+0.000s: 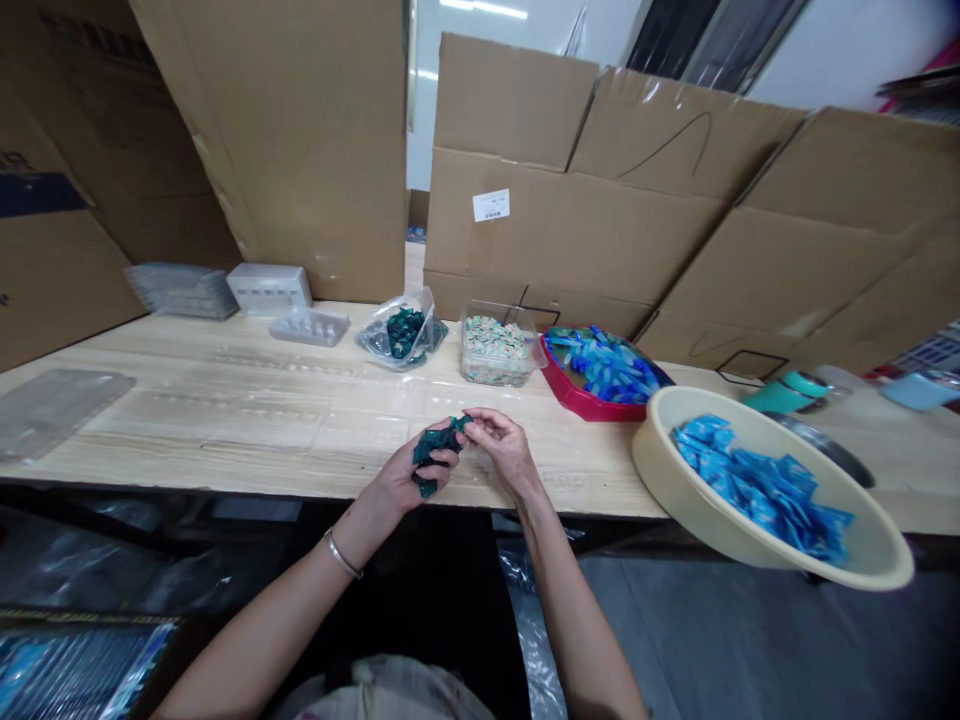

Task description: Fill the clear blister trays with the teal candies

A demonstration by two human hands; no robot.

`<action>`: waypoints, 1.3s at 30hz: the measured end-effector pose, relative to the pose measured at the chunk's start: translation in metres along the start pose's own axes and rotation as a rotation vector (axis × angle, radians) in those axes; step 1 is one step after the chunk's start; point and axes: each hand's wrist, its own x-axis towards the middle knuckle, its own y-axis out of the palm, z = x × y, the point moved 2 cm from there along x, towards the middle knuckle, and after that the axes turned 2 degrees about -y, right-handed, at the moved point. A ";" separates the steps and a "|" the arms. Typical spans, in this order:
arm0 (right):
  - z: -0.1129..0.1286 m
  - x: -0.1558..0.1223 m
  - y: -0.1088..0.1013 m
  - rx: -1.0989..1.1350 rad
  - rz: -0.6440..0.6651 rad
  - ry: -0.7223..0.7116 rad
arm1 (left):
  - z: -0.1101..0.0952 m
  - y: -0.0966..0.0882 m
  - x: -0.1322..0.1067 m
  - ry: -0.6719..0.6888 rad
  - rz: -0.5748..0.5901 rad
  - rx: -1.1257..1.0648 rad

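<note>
"Green pieces (pixel 433 442) — where exactly?"
"Clutched in the left hand (pixel 401 478), the bunch slanting toward one o'clock — and the right hand (pixel 507 450), at three o'clock, pinches the upper end."

From the left grip (pixel 399 480), which holds chips (pixel 433 446), the bag (pixel 372 345) lies on the desk (pixel 262 410) at twelve o'clock, the tub (pixel 531 358) at one, the tray (pixel 581 402) of sticks (pixel 604 367) at two, the basin (pixel 697 515) of packets (pixel 765 490) at three, the sheet (pixel 60 410) at nine and stacked cases (pixel 180 292) at ten; cardboard (pixel 570 225) stands behind, from ten to two.
</note>
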 end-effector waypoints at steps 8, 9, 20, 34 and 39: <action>0.017 0.002 -0.006 -0.215 0.010 -0.074 | 0.001 -0.002 -0.003 0.027 0.024 0.011; 0.021 0.004 -0.006 -0.225 0.022 -0.091 | 0.000 -0.001 -0.006 0.047 0.027 0.001; 0.045 0.116 0.141 -0.269 0.402 -0.327 | -0.085 0.010 -0.101 0.763 -0.035 -0.055; -0.057 0.244 0.397 -0.490 0.684 -0.457 | -0.178 -0.041 -0.214 1.418 -0.140 -0.114; -0.081 0.255 0.418 -0.564 0.728 -0.471 | -0.178 -0.051 -0.225 1.396 -0.146 -0.163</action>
